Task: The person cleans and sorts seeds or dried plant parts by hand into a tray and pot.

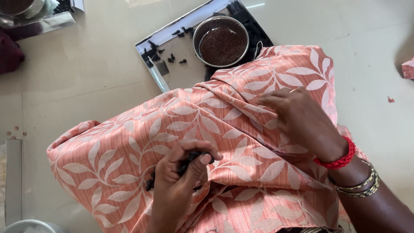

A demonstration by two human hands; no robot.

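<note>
While the person sits on the pale floor point(86, 64) with peach leaf-print cloth point(224, 125) draped over the lap, both hands work on top of that cloth. Landmark for all positions: the steel bowl point(221, 41).

Far left of the bowl, at the frame edge: a dark red bundle point(8, 54) and, lower down, a few small seeds point(15, 129) loose on the floor.

Below and left of the bowl: left hand point(181, 177), fingers curled shut around a small clump of dark pods point(189, 162); a few more dark bits show under the palm.

Under the bowl: a shiny steel tray point(172, 71). Scattered black husk pieces point(153, 51) lie on it to the bowl's left.

Bowl itself: holds a layer of fine dark-brown seeds point(222, 45), roughly half full by my estimate.

Below and right of the bowl: right hand point(297, 116), resting flat on the cloth, fingers loosely extended, holding nothing that I can see. Red thread and metal bangles on the wrist.

Judgement on progress: well underway — seeds collected, husks discarded, at least one handful unprocessed.
</note>
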